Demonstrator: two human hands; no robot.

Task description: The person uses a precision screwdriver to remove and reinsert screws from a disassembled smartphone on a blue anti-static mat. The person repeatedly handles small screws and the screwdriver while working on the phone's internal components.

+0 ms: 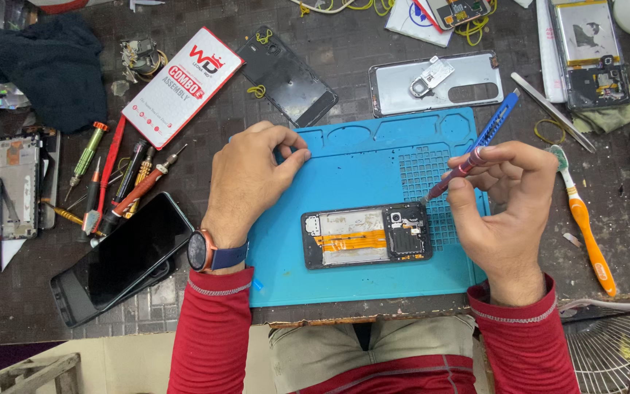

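An opened phone (364, 236) with its back off lies flat on a blue work mat (344, 175); an orange flex strip runs across its inside. My right hand (508, 201) is shut on a red screwdriver (452, 177), tip down at the phone's upper right corner. My left hand (251, 175) rests on the mat's left edge, fingers curled with fingertips pinched together; whether something small is between them cannot be seen. A watch sits on that wrist.
Several screwdrivers (122, 182) and a black phone (122, 259) lie left of the mat. A black back cover (286, 76), a silver back cover (435, 82), tweezers (552, 111), a blue pry tool (501, 117), an orange toothbrush (585, 219) and a white box (182, 84) surround it.
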